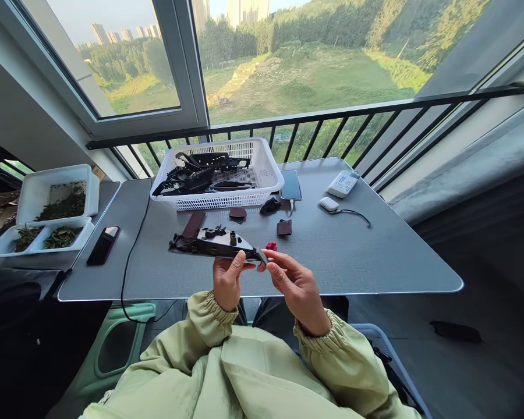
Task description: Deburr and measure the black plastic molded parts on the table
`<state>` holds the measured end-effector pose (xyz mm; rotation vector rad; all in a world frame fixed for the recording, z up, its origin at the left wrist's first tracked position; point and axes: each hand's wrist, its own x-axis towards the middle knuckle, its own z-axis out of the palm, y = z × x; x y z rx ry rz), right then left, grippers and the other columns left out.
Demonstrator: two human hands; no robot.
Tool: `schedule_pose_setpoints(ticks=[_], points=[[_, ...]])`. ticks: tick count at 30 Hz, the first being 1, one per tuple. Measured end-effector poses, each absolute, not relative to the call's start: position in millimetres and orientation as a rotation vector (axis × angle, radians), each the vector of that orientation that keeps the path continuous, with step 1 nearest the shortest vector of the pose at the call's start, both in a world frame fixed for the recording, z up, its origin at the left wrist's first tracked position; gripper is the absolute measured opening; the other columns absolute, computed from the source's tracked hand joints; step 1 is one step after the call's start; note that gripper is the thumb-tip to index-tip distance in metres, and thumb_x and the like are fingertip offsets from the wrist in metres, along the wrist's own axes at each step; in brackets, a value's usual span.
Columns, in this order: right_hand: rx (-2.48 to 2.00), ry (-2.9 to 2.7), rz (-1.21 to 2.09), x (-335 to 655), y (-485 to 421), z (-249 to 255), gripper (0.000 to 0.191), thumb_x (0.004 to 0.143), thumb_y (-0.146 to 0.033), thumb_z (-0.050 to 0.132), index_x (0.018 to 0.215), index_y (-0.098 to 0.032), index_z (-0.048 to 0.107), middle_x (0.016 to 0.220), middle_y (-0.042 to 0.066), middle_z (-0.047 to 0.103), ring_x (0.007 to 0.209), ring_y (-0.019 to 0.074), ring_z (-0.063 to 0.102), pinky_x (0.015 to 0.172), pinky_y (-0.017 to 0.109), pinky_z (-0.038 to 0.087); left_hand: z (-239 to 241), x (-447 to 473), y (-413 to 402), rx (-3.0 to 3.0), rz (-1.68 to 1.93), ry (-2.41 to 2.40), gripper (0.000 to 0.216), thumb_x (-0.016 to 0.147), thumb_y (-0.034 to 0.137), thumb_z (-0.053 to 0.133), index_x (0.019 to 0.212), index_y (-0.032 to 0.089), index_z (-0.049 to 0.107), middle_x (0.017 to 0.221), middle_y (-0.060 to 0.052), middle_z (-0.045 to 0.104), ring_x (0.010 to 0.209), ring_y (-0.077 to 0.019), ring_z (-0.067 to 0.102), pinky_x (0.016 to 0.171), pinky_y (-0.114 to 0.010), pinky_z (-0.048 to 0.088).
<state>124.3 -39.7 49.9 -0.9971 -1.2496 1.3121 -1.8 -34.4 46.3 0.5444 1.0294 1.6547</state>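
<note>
My left hand (228, 281) grips a long black plastic part (218, 243) near its narrow right end, thumb on top. The part is tapered, with a pale upper face and small black fittings. At its tip, my right hand (299, 289) pinches a small dark grey strip (262, 256) between thumb and fingers; whether the strip is fixed to the part I cannot tell. Just beyond my right fingertips lie small red pieces (271, 246). Behind the part are a dark brown strip (194, 223) and two dark brown sanding-pad-like pieces, one at centre (238, 214) and one further right (284, 227).
A white basket (218, 202) of black plastic parts stands at the table's back, beside a plugged-in phone (290, 185). A white device (342, 183) and earbud case (329, 203) lie right. Another phone (103, 245), a black cable (133, 256) and leaf-filled trays (65, 235) are left.
</note>
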Motion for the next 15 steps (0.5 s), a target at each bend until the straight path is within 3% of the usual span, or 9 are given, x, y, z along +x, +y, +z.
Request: schedule_pose_setpoints(ticks=[6,15], points=[[-0.916,-1.174,1.545,118.2,-39.9,46.8,0.043,0.077,-0.054,0.067,0.098,-0.017,0.068,0.069,0.003,0.065,0.042,0.0052,0.028,0.038,0.022,0.022,51.4,-1.5,-33.9,0.589,1.666,1.018,0.040,0.059,0.034,0.082,0.092,0.020,0.064,0.074,0.004,0.065,0.062,-0.0084,0.059,0.059,-0.019,0.049],[-0.795,-0.926,1.808,119.2,-37.9,52.6,0.039,0.076,-0.056,0.066,0.093,-0.021,0.064,0.062,-0.004,0.048,0.041,0.0036,0.018,0.038,0.020,0.010,44.4,-3.7,-39.0,0.773,1.572,0.864,0.042,0.065,0.033,0.081,0.099,0.021,0.061,0.084,0.000,0.068,0.077,-0.0141,0.063,0.077,-0.027,0.050]])
